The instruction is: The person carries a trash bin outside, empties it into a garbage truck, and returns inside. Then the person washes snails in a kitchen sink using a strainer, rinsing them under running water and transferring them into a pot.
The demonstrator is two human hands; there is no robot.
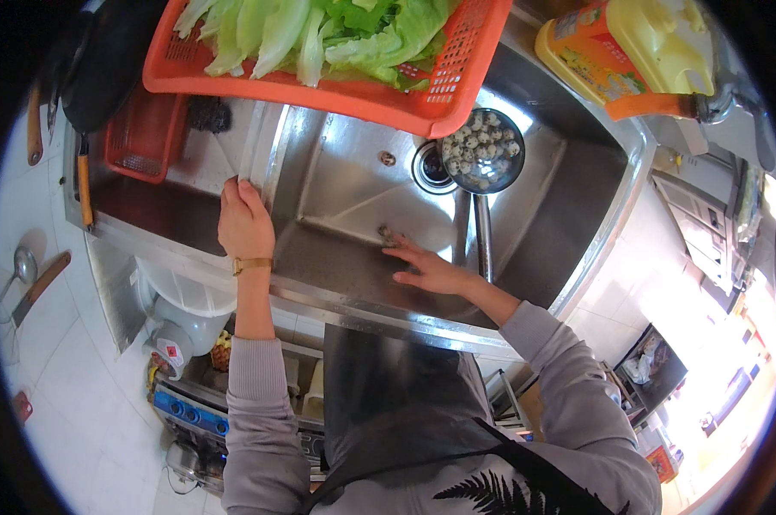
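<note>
My left hand [246, 222], with a gold-coloured watch or bracelet at the wrist, rests on the metal divider [268, 154] between two stainless steel sink basins. Its fingertips are hidden. Inside the right basin [362, 193], my right hand [426, 265] has its fingers spread low near the front wall. Just beyond its fingertips lies a small speckled egg [384, 230], apparently a quail egg; whether they touch is unclear. Another small speckled egg [386, 158] sits left of the drain [431, 168]. A round bowl [520, 145] full of speckled quail eggs [481, 145] partly covers the drain.
An orange plastic basket [285, 96] of lettuce leaves [362, 38] spans the far side of the sink. The faucet [483, 238] reaches over the right basin. A red basket [140, 145] and dark scrubber [209, 116] lie left; a yellow jug [652, 51] stands far right.
</note>
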